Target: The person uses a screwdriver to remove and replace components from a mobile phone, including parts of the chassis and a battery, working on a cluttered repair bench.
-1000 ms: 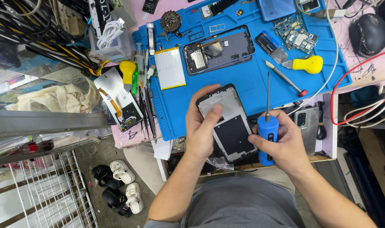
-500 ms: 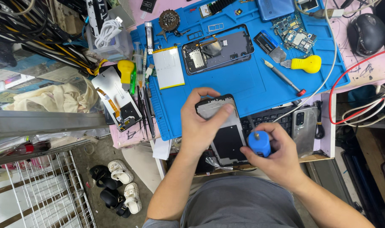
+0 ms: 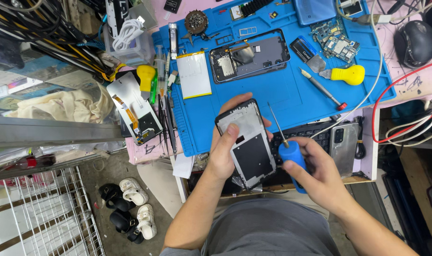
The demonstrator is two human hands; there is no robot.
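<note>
**A:** Where was the phone frame (image 3: 247, 144) at that moment?

**B:** Low in the middle of the picture, lifted off the blue mat (image 3: 292, 95) and tilted, inner side up. The left hand (image 3: 225, 151) was closed around its left edge, thumb pressed on the face, fingertips showing past the top

**A:** And the other hand?

**B:** The right hand (image 3: 320, 173) was wrapped shut around the blue handle of a screwdriver (image 3: 287, 149). Its thin shaft pointed up and a little left, just beside the frame's right edge; I could not tell whether the tip was touching anything

**A:** How would that step have been done well, in your view?

**B:** I judged the frame needed a steady hold, so the thumb on the face looked sensible. The tip should have sat square in any screw head before turning, with light pressure, since a slip could have scratched the inner plate

**A:** Anything nearby that mattered?

**B:** A second opened phone (image 3: 249, 54) lay upper centre on the mat, a pale battery (image 3: 193, 75) to its left, a circuit board (image 3: 333, 39) at upper right. A yellow-handled tool (image 3: 346, 74) and another screwdriver (image 3: 322, 89) lay right of centre. Small loose parts would have been safest kept on the mat, away from the worktop edge
</note>
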